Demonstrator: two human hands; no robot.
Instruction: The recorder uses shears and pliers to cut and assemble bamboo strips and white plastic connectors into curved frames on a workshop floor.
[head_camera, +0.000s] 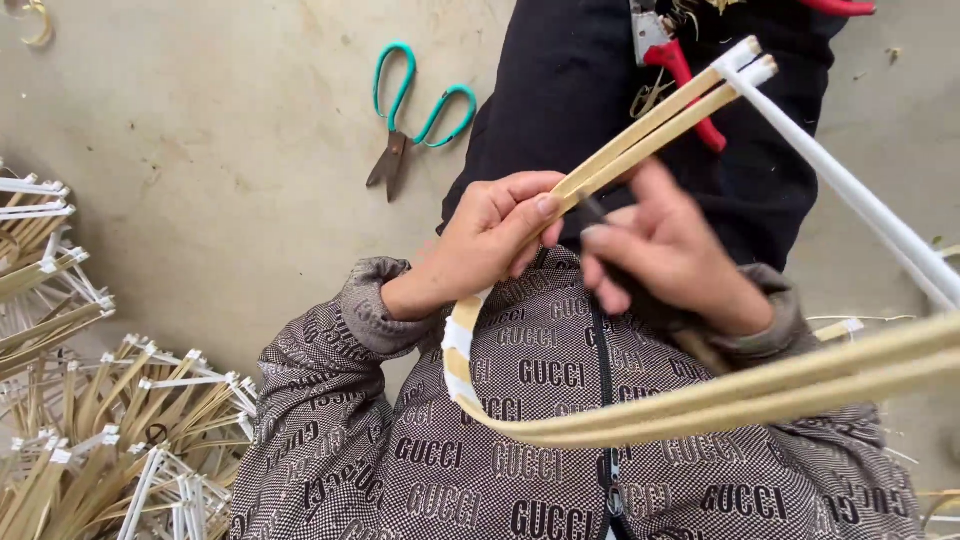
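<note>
My left hand (492, 240) grips a bent pair of bamboo strips (640, 135) near their middle, thumb pressed on top. The strips curve round below my wrist, wrapped with white tape at the bend, and run off to the right. A white tape strand (860, 195) leads from the strips' taped tip down to the right. My right hand (668, 250) sits just beside the left, fingers closed around a thin dark tool that touches the strips.
Teal-handled scissors (415, 115) lie on the grey floor ahead. Red-handled pliers (672, 60) rest on my dark trouser leg. A heap of finished bamboo frames (110, 420) with white-taped corners fills the left side.
</note>
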